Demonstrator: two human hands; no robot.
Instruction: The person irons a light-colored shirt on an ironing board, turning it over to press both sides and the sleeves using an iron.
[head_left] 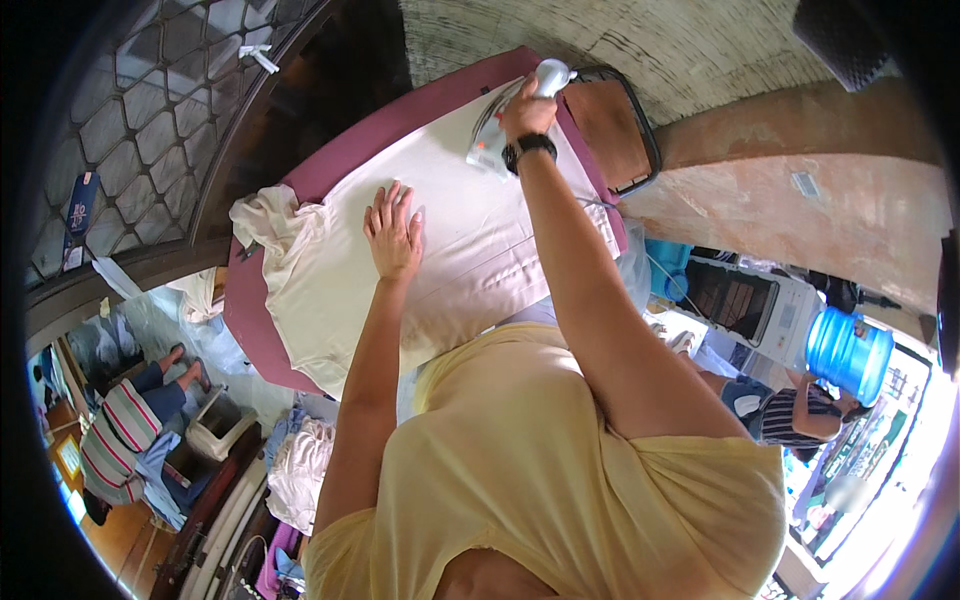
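A cream-coloured cloth garment is spread over a maroon ironing board, bunched up at the board's left end. My right hand is closed round the handle of a clothes iron near the far right end of the board. The iron's pale body rests on or just over the cloth; its soleplate is hidden. My left hand lies flat on the cloth with its fingers apart, to the left of the iron.
A dark-framed chair stands just beyond the board's right end. A metal lattice is at the far left. Right of me are a water dispenser with a blue bottle and a person in stripes. Another person sits at left, near piled clothes.
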